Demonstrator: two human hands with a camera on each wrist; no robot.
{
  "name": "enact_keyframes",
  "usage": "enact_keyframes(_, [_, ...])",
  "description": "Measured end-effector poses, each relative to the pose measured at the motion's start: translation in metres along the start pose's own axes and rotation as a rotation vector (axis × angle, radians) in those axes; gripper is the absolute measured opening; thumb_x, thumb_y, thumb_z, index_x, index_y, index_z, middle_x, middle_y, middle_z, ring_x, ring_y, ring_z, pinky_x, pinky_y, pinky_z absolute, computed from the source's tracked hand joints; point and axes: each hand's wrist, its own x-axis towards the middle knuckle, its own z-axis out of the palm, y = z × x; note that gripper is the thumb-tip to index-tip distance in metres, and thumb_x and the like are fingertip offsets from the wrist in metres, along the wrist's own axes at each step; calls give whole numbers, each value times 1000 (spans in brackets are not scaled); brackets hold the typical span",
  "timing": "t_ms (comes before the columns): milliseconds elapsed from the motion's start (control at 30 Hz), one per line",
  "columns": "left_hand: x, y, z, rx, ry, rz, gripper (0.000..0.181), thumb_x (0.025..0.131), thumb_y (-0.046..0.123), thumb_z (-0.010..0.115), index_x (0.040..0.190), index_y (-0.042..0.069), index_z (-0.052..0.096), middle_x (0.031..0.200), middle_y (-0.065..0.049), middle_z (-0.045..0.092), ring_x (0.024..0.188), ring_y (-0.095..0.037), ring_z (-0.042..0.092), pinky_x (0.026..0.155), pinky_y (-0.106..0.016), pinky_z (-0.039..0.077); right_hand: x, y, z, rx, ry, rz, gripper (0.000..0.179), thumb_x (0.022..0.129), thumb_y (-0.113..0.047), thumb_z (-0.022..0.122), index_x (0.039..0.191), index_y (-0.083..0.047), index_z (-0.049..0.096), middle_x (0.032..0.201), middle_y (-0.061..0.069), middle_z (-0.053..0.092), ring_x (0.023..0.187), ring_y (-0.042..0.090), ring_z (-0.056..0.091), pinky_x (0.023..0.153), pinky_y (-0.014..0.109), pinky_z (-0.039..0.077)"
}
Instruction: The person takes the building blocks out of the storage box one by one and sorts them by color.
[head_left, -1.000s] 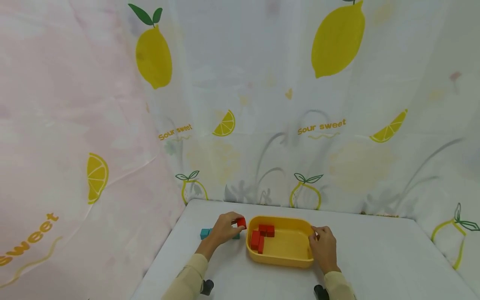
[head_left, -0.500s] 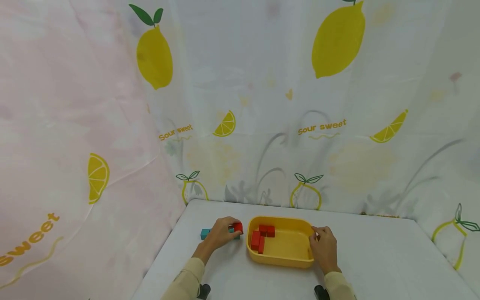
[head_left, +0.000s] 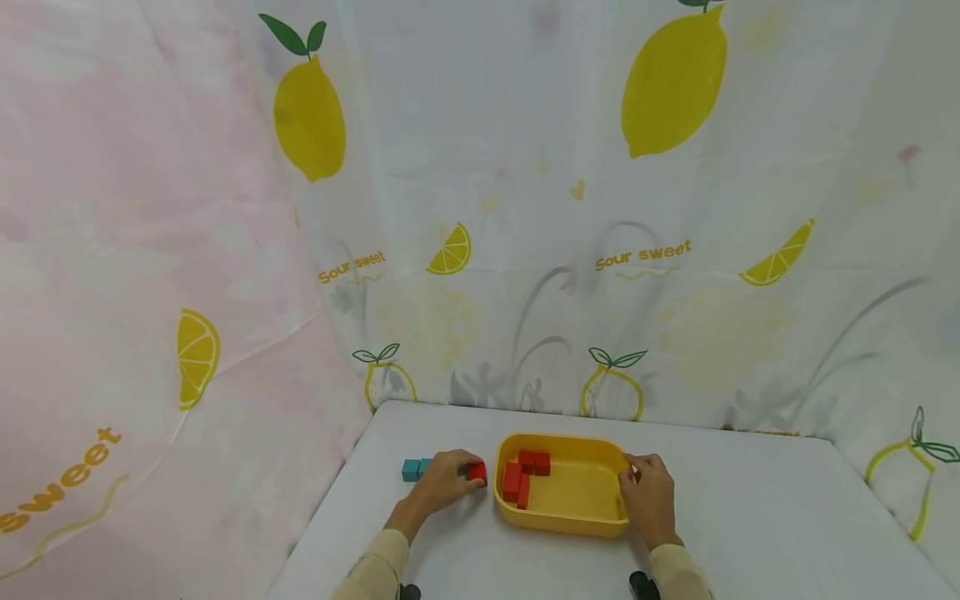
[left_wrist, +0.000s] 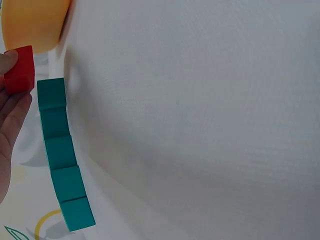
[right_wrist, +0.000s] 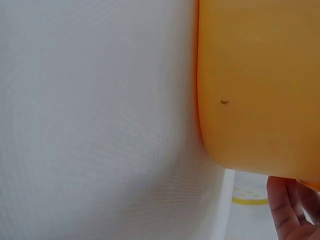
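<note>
A red cube [head_left: 477, 474] is pinched between thumb and fingers of my left hand [head_left: 444, 481], just left of a yellow plastic bin [head_left: 558, 524]. In the left wrist view the red cube [left_wrist: 21, 70] is close beside the end of a row of teal cubes [left_wrist: 61, 152], which lie side by side in a slightly curved line. The head view shows the left end of the teal row [head_left: 411, 471]; the hand hides most of the rest. My right hand [head_left: 649, 496] grips the bin's right rim. Several red blocks [head_left: 512, 482] lie inside the bin's left part.
The bin stands on a white table [head_left: 757, 508] whose far edge meets a lemon-print curtain [head_left: 525, 250]. Dark wrist devices [head_left: 642, 585] show below both sleeves at the bottom of the head view.
My left hand has brought the red cube from beside the bin's upper left rim a little left, then down toward the near side. The right hand and the bin have stayed put.
</note>
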Motion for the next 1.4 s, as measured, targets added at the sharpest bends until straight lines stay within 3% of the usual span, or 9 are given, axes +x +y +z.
enact_keyframes(333, [-6,-1,3,36,-20,-2,32,83,17,78,112,4,71,103,-1,70,89,-11,62,82,-28,55,1,0,0,-4,-22,14,27,83,5,64,109,9,69,91,13,56,75,22,51,63,29,49])
enact_keyframes(700, [-13,-7,12,-59,-22,42,29,83,14,79,107,0,71,99,-3,70,88,-13,65,77,-24,56,0,-1,-2,-1,-28,15,27,84,3,64,110,8,69,91,12,55,75,22,51,63,30,49])
enact_keyframes(933, [-13,-6,10,-63,-36,-16,31,83,14,78,110,0,71,103,-2,70,92,-12,64,81,-23,55,1,2,-1,2,-40,22,28,84,3,63,111,8,69,92,12,55,76,22,51,63,29,48])
enact_keyframes(1400, [-16,-14,14,-53,-46,-19,29,82,15,79,108,4,72,102,0,69,91,-8,62,80,-21,54,0,1,-1,-4,-18,6,27,82,4,65,109,8,70,90,12,56,75,22,51,62,29,48])
